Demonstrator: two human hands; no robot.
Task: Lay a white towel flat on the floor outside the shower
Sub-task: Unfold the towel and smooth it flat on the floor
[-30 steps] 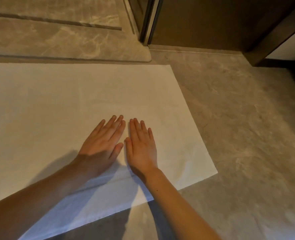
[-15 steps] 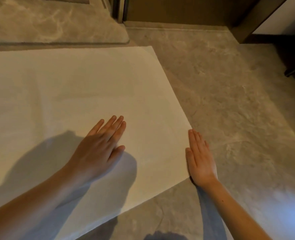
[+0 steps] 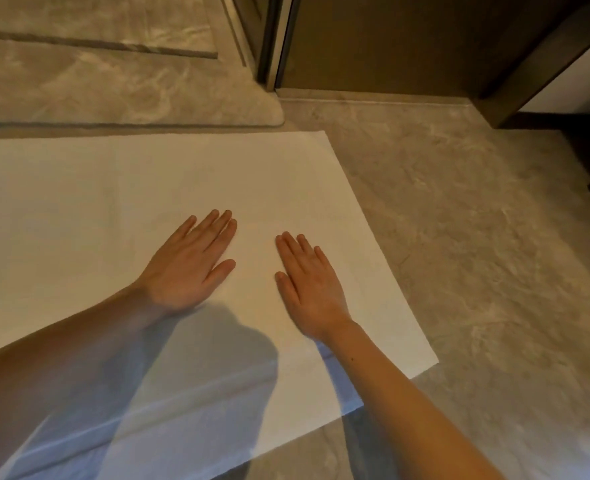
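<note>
The white towel (image 3: pixel 120 209) lies spread flat on the grey marbled floor, its far edge running along the raised shower threshold (image 3: pixel 124 123). Its right corners show; the left side runs out of view. My left hand (image 3: pixel 193 265) rests palm down on the towel near its middle, fingers straight and together. My right hand (image 3: pixel 309 289) lies palm down on the towel a little to the right, fingers straight, inside the towel's right edge. Shadows of my arms fall over the near part of the towel.
Beyond the threshold is the marbled shower floor (image 3: pixel 96 22). A metal door frame (image 3: pixel 276 39) and a dark wooden panel (image 3: pixel 390 39) stand at the back. A dark cabinet base (image 3: pixel 543 64) is at the back right. Bare floor (image 3: pixel 494 254) extends right of the towel.
My right hand slid out to the towel's right edge, onto the floor, then came back onto the towel. My left hand stayed pressed near the middle. The view shifted with my head.
</note>
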